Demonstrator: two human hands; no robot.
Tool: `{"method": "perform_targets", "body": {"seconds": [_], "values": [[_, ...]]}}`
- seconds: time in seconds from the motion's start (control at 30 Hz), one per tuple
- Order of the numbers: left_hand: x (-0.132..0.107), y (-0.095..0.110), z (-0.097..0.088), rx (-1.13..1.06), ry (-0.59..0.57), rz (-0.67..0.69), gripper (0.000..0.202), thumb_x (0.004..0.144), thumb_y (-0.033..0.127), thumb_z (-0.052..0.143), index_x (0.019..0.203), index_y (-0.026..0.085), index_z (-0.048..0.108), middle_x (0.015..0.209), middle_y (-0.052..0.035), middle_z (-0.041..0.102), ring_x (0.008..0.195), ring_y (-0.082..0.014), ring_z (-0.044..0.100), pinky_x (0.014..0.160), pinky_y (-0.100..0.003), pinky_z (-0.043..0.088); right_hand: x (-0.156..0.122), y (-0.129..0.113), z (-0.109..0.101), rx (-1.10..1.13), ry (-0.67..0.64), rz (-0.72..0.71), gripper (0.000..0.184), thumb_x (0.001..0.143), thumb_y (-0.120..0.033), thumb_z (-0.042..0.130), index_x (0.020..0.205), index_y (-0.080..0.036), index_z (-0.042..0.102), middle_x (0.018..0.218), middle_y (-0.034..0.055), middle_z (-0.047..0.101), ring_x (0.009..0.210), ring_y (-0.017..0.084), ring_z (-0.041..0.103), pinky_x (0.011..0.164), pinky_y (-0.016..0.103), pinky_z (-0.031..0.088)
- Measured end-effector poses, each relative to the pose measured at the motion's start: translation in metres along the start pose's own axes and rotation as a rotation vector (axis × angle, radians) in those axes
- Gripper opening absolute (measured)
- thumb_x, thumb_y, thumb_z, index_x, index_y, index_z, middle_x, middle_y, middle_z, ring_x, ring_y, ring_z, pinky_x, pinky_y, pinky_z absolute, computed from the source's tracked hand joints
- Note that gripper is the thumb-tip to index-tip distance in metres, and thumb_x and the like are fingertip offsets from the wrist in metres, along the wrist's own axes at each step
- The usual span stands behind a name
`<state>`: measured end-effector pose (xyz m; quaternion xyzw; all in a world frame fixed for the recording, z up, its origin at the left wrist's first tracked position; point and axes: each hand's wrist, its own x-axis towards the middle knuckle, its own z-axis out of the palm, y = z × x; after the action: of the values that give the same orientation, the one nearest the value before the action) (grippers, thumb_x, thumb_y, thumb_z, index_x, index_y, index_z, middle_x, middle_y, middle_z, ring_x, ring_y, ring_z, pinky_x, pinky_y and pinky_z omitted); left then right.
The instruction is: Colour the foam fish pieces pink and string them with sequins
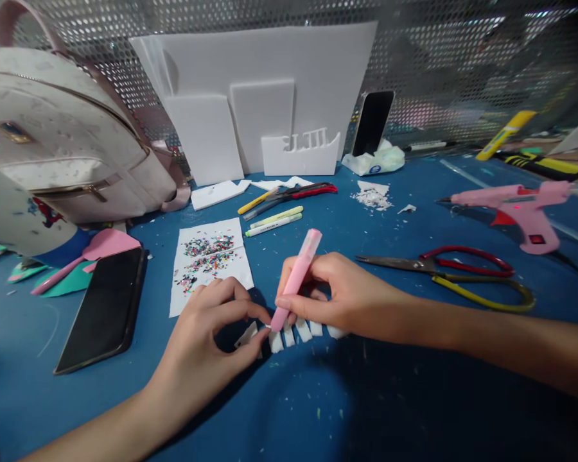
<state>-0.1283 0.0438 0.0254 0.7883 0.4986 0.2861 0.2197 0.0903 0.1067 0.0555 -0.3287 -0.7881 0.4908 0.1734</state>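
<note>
Pink pen (297, 276), in right hand (340, 289), tip unclear

One head-worn camera looks forward and down across the table (289, 417), from near above the left hand (207, 333) and right hand (340, 285), its wide view reaching the mesh (428, 115) behind

Pale backpack (62, 128), black phone (103, 311) lying flat; pink glue gun (530, 204), scissors (422, 264) at right

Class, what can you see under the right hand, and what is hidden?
Small white strips lie on the blue table, showing below the right hand. The hand covers some of their far ends; whether more pieces lie beneath cannot be seen.
</note>
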Motion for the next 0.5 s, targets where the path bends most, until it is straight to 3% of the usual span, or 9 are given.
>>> {"method": "perform_targets", "body": {"seconds": [0.5], "values": [[-0.0006,-0.0026,-0.0004,0.03,-0.024,-0.005,0.018,0.087,0.014,0.062,0.09,0.027,0.074,0.085,0.0004,0.058,0.082,-0.0179,0.057,0.075,-0.033,0.041,-0.0008,0.0013,-0.0014,-0.051,0.02,-0.008,0.02,0.093,-0.027,0.06,0.088,-0.014,0.074,0.083,0.0038,0.069,0.064,0.011,0.052,0.058,0.025,0.037]]}}
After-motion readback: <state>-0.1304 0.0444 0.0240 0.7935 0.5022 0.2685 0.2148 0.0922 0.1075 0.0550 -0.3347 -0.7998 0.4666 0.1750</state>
